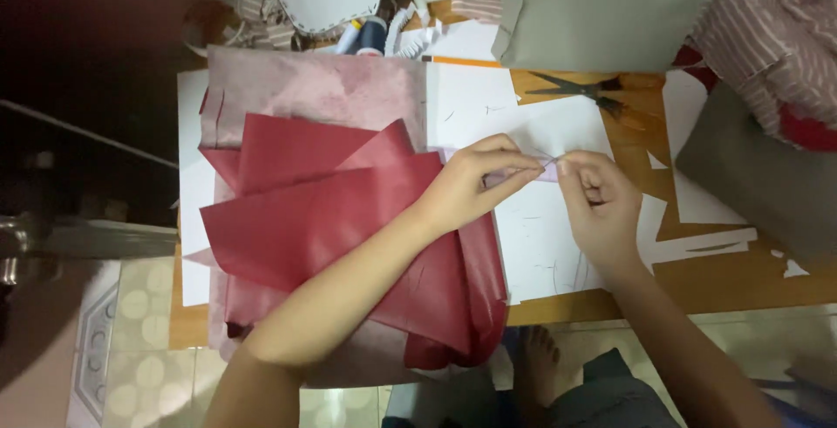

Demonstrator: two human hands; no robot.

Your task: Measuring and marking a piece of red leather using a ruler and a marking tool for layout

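Observation:
My left hand [475,186] and my right hand [597,197] meet above a white paper sheet [540,245] on a wooden table [741,284]. Both pinch a small pale lilac piece [547,169] between fingertips, with a thin needle-like glint between them. My left forearm lies across a pile of dark red leather-like sheets [314,219], which rest on a pinkish mottled sheet [314,88].
Black-handled scissors [580,90] lie on the table beyond my hands. Grey fabric pieces [602,10] [758,180] sit at the back and right, striped cloth [767,36] at top right. Thread spools [364,36] stand at the back. White paper scraps [697,245] lie right. My bare foot [538,367] shows below.

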